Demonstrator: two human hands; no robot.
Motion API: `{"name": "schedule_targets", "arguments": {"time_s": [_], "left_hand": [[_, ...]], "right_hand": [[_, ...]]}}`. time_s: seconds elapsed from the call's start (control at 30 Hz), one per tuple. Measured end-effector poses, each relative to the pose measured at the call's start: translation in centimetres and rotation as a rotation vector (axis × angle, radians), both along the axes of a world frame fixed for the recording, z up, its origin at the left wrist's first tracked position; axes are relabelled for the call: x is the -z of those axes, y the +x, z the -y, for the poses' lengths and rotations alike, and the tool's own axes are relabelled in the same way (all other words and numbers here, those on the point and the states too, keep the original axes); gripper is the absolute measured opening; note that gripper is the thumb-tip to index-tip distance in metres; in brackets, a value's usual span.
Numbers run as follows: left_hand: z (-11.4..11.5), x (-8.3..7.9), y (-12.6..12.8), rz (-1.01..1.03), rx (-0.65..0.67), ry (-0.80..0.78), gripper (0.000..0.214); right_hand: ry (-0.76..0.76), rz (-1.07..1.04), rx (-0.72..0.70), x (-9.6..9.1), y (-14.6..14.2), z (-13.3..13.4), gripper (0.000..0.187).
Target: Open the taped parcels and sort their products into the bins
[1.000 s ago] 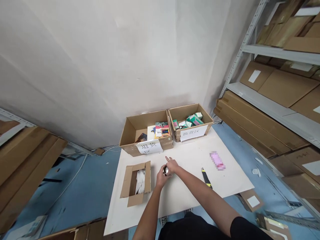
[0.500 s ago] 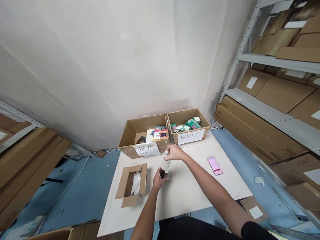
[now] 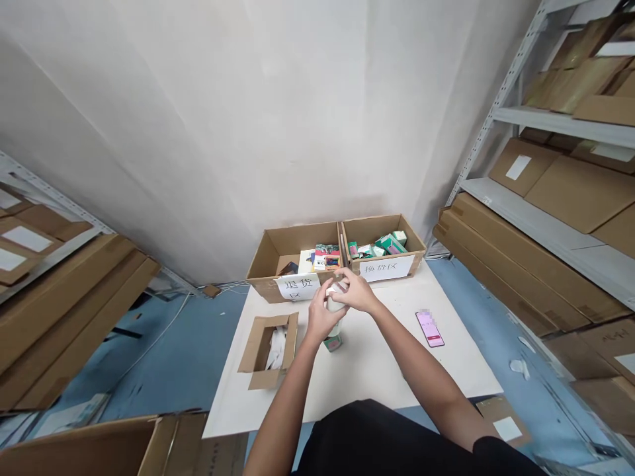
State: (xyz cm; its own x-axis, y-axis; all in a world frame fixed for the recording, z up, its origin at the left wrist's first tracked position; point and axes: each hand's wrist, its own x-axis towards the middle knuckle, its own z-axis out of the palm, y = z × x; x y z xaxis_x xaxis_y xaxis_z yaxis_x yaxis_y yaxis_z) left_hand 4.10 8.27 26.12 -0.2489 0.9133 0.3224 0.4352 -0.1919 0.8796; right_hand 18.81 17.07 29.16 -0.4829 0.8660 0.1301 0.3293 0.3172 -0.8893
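Gripping a white bottle (image 3: 337, 301), the left hand (image 3: 321, 316) has its fingers clamped round the body, the right hand (image 3: 358, 292) its fingers clamped near the top. Bottle and small green-and-white box (image 3: 333, 343) are right of the open carton (image 3: 256, 344); the smartphone (image 3: 429, 329) lies farther right of that carton.

A pink-screened phone (image 3: 429, 329) on the white table (image 3: 350, 387) — brown cartons (image 3: 573, 188) on metal shelving (image 3: 555, 123), far right
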Motion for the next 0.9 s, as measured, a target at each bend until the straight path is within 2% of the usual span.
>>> {"name": "schedule_targets", "arguments": {"time_s": [0.1, 0.23, 0.27, 0.33, 0.4, 0.43, 0.6, 0.73, 0.77, 0.9], "left_hand": [[-0.5, -1.4, -0.5, 0.187, -0.013, -0.029, 0.105], [-1.0, -2.2, -2.3, 0.457, 0.132, -0.062, 0.131], [-1.1, -2.4, -2.6, 0.474, 0.153, -0.075, 0.133], [-1.5, -2.9, -2.9, 0.456, 0.147, -0.099, 0.134], [-1.8, -3.4, -2.8, 0.430, 0.112, -0.125, 0.138], [-1.9, -3.6, -2.8, 0.431, 0.102, -0.137, 0.139], [-2.3, -4.2, -2.4, 0.495, 0.161, -0.114, 0.137], [-2.7, -5.0, -2.0, 0.405, 0.132, -0.101, 0.134], [-2.7, -5.2, -1.9, 0.392, 0.115, -0.107, 0.135], [-2.8, -5.6, -2.0, 0.448, 0.155, -0.139, 0.136]], "right_hand": [[-0.202, -0.264, -0.116, 1.4, 0.7, 0.1, 0.094], [-0.366, -0.393, -0.370, 3.0, 0.8, 1.6, 0.126], [-0.378, -0.410, -0.366, 3.3, 0.6, 2.1, 0.132], [-0.358, -0.444, -0.254, 3.5, 0.1, 2.9, 0.139], [-0.311, -0.459, -0.139, 3.6, -0.2, 3.4, 0.143], [-0.299, -0.465, -0.127, 3.6, -0.2, 3.5, 0.144], [-0.366, -0.485, -0.274, 3.9, 0.7, 3.4, 0.135], [-0.252, -0.405, -0.092, 3.9, 1.1, 4.0, 0.135], [-0.239, -0.393, -0.082, 3.8, 1.2, 4.2, 0.137], [-0.311, -0.424, -0.239, 3.7, 1.4, 4.6, 0.137]]}}
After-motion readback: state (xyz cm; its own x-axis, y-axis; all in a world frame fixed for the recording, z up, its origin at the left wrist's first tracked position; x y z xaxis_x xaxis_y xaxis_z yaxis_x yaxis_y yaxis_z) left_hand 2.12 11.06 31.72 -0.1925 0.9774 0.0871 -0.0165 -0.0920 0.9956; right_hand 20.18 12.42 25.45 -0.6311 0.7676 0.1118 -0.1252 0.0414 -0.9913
